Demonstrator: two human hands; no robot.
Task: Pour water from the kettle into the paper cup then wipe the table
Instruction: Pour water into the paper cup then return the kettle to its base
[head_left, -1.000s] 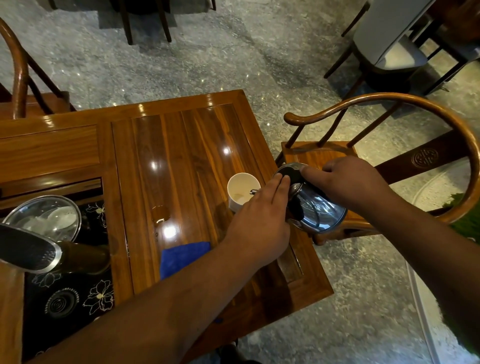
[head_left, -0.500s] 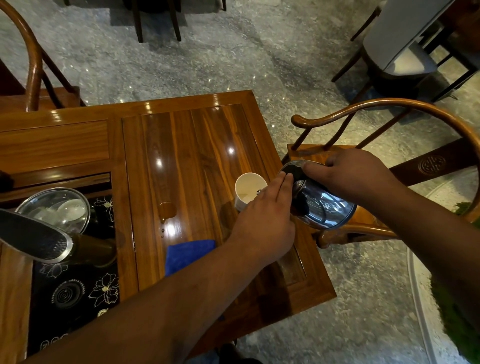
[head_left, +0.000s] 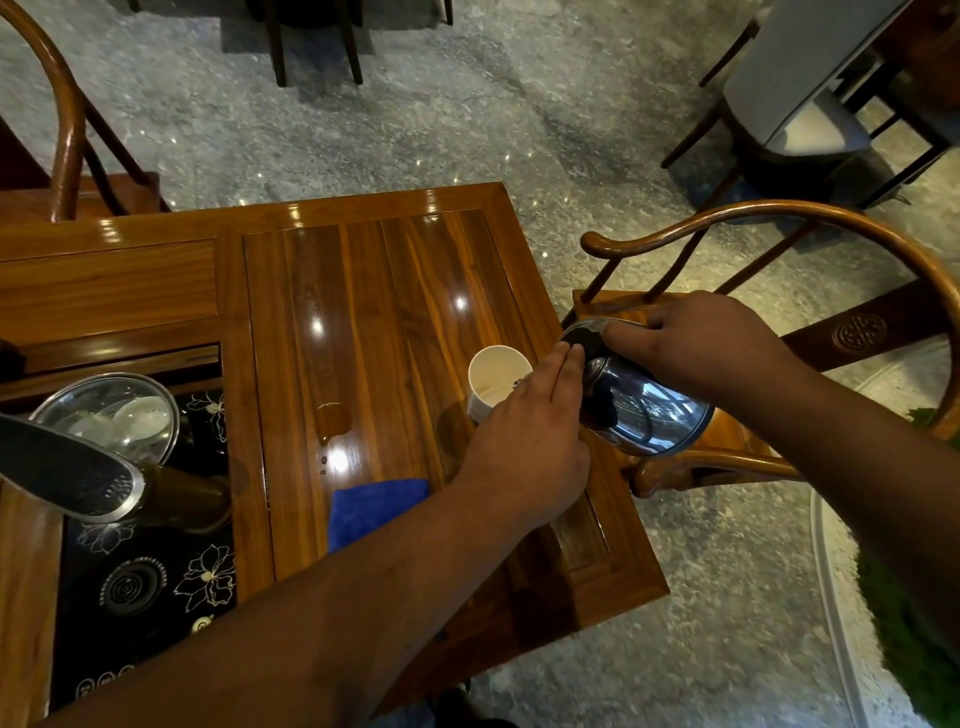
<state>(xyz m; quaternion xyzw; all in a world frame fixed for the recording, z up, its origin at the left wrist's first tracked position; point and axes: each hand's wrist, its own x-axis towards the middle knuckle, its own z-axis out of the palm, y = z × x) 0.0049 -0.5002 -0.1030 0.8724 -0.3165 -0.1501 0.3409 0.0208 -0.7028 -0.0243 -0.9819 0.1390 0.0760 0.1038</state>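
Note:
A white paper cup (head_left: 496, 379) stands upright on the glossy wooden table (head_left: 384, 291), near its right edge. A shiny steel kettle (head_left: 644, 410) is tipped on its side toward the cup, its spout at the cup's rim. My right hand (head_left: 706, 343) grips the kettle from above. My left hand (head_left: 530, 441) lies flat with the fingers pressed on the kettle's black lid and partly hides the cup. A folded blue cloth (head_left: 374, 506) lies on the table under my left forearm. A small puddle (head_left: 332, 421) sits left of the cup.
A glass bowl (head_left: 109, 415) and a dark metal-rimmed object (head_left: 67, 473) stand on a black flower-patterned panel (head_left: 150, 587) at the table's left. A round-backed wooden chair (head_left: 810, 223) stands right of the table, another chair (head_left: 67, 130) at the far left. The floor is grey stone.
The kettle stays tipped at the cup with both hands on it. The view has shifted slightly, so everything sits a little further right in the picture.

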